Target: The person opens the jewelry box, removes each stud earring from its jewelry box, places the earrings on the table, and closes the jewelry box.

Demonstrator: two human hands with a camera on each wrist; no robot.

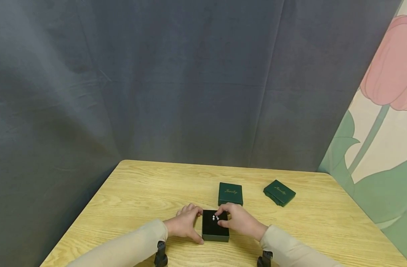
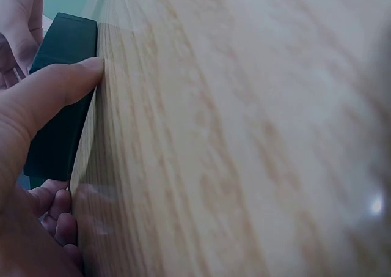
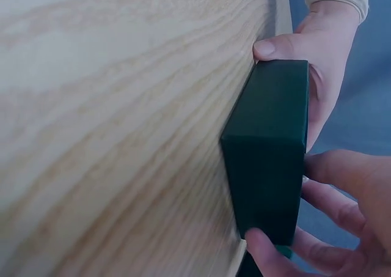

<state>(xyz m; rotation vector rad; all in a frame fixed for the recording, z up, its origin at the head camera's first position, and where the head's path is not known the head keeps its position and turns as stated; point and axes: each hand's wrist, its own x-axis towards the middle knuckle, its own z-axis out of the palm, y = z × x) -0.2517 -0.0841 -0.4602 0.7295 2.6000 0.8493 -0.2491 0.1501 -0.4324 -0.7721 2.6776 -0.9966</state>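
On the table a green jewelry box base with a black insert lies between both hands. A pair of small white, shiny earrings sits on the insert. My left hand holds the base at its left side, thumb at the near corner and fingers at the far one; in the left wrist view its thumb lies along the green wall. Reaching over from the right, my right hand has thumb and index finger around the right-hand earring, a glint showing between them. Its other fingers touch the box's side.
Behind the base lies a green lid with gold lettering. Farther right, another green lettered jewelry box sits at an angle, its lid askew. The wooden table ends at a dark grey curtain; a tulip-patterned cloth hangs at right.
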